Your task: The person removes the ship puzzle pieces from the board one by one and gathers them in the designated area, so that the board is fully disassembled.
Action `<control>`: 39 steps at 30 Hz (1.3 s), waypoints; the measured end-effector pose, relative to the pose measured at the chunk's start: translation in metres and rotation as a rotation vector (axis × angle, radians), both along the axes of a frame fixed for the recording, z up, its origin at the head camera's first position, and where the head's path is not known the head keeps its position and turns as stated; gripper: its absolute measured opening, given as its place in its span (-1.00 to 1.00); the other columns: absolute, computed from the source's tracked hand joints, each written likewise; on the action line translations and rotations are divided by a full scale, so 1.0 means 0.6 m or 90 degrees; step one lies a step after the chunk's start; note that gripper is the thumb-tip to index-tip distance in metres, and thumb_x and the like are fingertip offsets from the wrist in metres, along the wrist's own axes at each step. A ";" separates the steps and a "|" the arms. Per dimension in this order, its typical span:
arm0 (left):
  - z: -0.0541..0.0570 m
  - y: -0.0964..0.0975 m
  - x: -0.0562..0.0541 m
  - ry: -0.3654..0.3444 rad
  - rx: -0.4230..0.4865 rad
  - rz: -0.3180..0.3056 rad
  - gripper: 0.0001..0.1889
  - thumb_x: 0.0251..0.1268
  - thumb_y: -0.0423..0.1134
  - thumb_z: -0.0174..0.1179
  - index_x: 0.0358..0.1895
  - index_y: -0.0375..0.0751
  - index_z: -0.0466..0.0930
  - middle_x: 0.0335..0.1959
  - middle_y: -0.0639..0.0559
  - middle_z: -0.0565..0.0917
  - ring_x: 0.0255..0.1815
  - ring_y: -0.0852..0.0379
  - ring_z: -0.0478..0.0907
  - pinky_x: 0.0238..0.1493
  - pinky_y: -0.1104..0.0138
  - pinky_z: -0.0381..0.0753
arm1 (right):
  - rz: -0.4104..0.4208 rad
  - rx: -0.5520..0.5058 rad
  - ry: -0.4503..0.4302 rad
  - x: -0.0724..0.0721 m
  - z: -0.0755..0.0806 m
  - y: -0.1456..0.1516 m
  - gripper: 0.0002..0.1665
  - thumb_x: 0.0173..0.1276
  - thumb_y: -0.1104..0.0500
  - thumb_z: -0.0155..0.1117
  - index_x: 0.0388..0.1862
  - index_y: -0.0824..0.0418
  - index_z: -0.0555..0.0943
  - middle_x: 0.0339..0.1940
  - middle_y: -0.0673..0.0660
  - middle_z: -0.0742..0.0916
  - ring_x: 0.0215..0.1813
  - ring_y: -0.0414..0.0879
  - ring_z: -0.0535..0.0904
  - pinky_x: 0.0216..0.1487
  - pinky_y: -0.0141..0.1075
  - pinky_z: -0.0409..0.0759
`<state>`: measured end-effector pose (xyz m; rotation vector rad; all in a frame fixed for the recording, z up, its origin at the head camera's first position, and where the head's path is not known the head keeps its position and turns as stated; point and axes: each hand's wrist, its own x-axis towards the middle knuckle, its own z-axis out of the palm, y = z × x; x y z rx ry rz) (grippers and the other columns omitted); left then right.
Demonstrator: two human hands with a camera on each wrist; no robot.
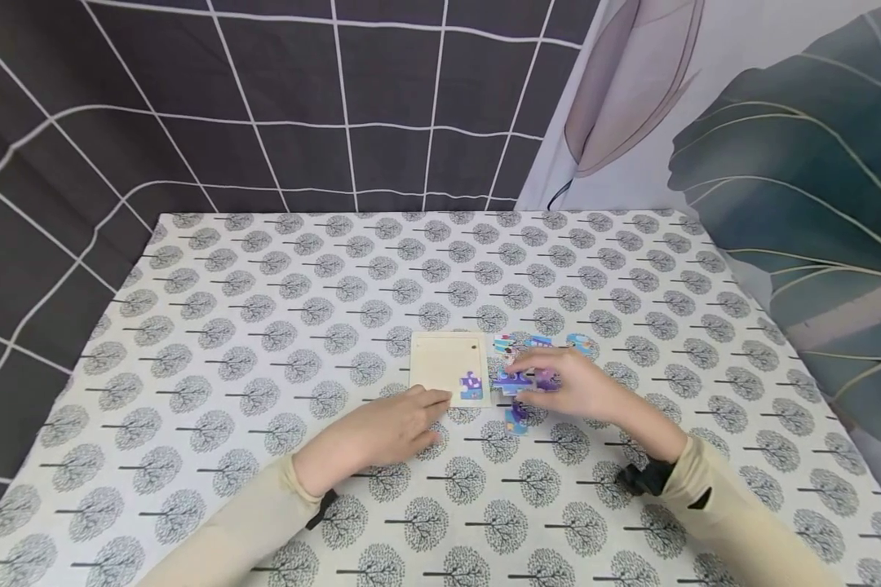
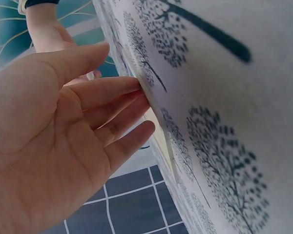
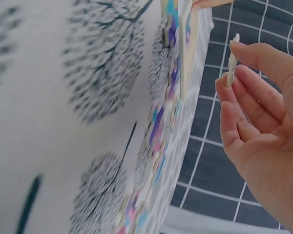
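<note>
A cream puzzle tray (image 1: 440,364) lies flat on the table, with one purple and blue jigsaw piece (image 1: 471,386) in its near right corner. At the tray's near left edge rests my left hand (image 1: 400,420). Its fingers are nearly straight and touch the rim, as the left wrist view also shows. My right hand (image 1: 576,381) hovers over the loose pieces to the tray's right. Between thumb and fingertips it pinches a puzzle piece (image 3: 231,63), seen edge-on in the right wrist view, so its picture is hidden.
Several colourful loose puzzle pieces (image 1: 514,383) lie right of the tray, some partly under the right hand. Another blue piece (image 1: 515,426) sits nearest me. A tree-print cloth (image 1: 264,359) covers the table; a dark grid curtain (image 1: 279,73) hangs behind it.
</note>
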<state>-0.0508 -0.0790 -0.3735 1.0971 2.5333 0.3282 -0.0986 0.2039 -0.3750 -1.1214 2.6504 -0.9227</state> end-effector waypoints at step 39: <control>0.002 -0.013 -0.017 -0.059 0.021 -0.006 -0.46 0.40 -0.02 -0.05 0.34 -0.23 0.29 0.40 0.00 0.26 0.40 0.00 0.20 0.44 0.17 0.12 | -0.080 0.048 -0.030 0.076 -0.016 0.106 -0.60 -0.02 0.26 0.47 -0.11 0.14 0.66 -0.10 0.01 0.72 -0.13 -0.17 0.65 -0.07 -0.20 0.66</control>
